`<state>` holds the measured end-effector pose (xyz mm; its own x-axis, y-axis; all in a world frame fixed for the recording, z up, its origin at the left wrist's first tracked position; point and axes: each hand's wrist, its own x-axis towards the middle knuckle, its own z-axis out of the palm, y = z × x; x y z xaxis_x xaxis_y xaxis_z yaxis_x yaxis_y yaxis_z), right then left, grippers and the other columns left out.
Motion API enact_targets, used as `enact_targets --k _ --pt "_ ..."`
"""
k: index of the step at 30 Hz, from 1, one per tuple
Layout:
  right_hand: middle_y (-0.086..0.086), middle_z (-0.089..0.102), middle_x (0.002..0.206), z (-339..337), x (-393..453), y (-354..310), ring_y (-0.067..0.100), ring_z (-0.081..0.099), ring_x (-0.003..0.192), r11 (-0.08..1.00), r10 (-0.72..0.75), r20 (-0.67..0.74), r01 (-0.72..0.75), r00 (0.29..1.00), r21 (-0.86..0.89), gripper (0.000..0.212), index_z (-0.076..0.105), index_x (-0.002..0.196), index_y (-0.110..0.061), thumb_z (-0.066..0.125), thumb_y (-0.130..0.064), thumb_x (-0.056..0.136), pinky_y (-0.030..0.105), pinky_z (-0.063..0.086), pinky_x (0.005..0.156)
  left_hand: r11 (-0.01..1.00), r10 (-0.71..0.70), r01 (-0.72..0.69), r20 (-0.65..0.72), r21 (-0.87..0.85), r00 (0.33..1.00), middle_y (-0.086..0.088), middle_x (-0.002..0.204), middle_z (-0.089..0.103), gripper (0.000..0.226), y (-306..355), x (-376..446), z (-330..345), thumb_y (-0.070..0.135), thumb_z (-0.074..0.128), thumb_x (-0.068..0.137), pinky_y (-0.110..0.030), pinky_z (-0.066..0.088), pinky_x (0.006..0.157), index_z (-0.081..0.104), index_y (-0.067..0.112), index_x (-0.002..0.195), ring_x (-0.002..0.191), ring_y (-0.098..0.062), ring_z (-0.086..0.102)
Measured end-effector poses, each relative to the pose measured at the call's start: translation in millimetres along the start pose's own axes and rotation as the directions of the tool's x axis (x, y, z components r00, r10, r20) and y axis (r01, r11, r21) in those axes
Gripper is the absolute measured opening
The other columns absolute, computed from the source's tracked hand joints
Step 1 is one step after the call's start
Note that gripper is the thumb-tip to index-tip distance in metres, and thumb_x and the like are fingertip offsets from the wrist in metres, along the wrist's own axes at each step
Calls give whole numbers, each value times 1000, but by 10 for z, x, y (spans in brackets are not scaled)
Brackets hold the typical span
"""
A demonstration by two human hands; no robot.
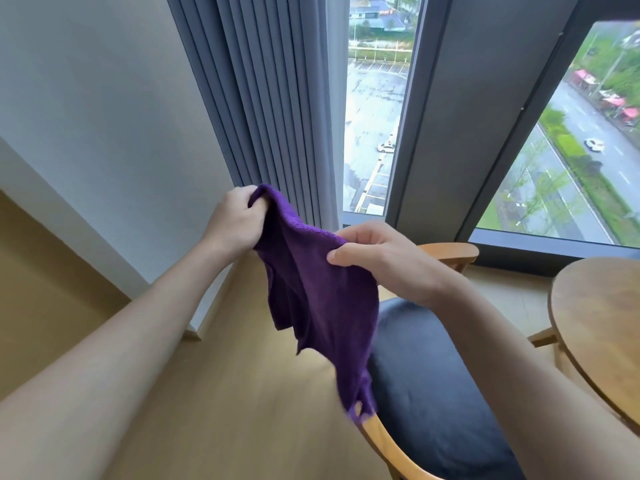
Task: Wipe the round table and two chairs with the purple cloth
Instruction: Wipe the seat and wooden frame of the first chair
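I hold the purple cloth (318,299) up in the air with both hands. My left hand (235,220) grips its upper corner. My right hand (384,261) pinches the top edge further right, and the rest of the cloth hangs down loose. Below the cloth stands a wooden chair (381,438) with a dark blue seat cushion (433,393). The cloth's lowest tip hangs by the chair's front rail. The round wooden table (602,323) shows at the right edge, partly cut off. Only one chair is in view.
Grey curtains (270,98) hang behind my hands beside a tall window (374,116) with a dark frame. A white wall (86,116) runs along the left. Light wooden floor (214,393) spreads left of the chair.
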<state>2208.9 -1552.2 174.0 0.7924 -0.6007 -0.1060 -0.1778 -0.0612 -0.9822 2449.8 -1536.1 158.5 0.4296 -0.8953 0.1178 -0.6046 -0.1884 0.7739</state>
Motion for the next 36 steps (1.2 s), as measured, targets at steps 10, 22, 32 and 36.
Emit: enact_targets --k 10,22,32,36 --pt "6 57 71 -116 -522 1727 20 53 68 967 248 -428 -247 869 59 35 58 85 5 52 -29 85 36 39 66 988 -63 35 190 151 980 -5 123 55 20 -798 -156 1681 36 58 97 -38 46 100 68 24 110 119 -24 54" --pt "8 43 147 486 -540 3085 29 43 134 766 445 -580 -626 682 -148 52 48 143 -14 57 -24 92 38 34 110 637 -663 734 319 -236 678 -4 140 60 85 -1668 -1476 2870 57 66 77 -46 44 113 40 24 151 125 -27 59" --pt "-34 13 162 1055 -148 3233 -23 13 140 902 408 -353 -432 842 13 66 5 160 -46 38 -48 103 20 19 116 486 -641 768 427 -418 638 -2 139 64 43 -1477 -2196 2802 47 36 107 -51 38 118 55 32 143 133 -21 57" --pt "-49 14 151 1082 -382 3270 -34 13 129 884 442 -340 -467 830 8 61 6 149 -68 36 -58 97 20 28 113 687 -558 679 411 -260 721 9 150 51 65 -1629 -2336 2783 29 51 106 -30 41 113 16 45 158 130 -8 55"
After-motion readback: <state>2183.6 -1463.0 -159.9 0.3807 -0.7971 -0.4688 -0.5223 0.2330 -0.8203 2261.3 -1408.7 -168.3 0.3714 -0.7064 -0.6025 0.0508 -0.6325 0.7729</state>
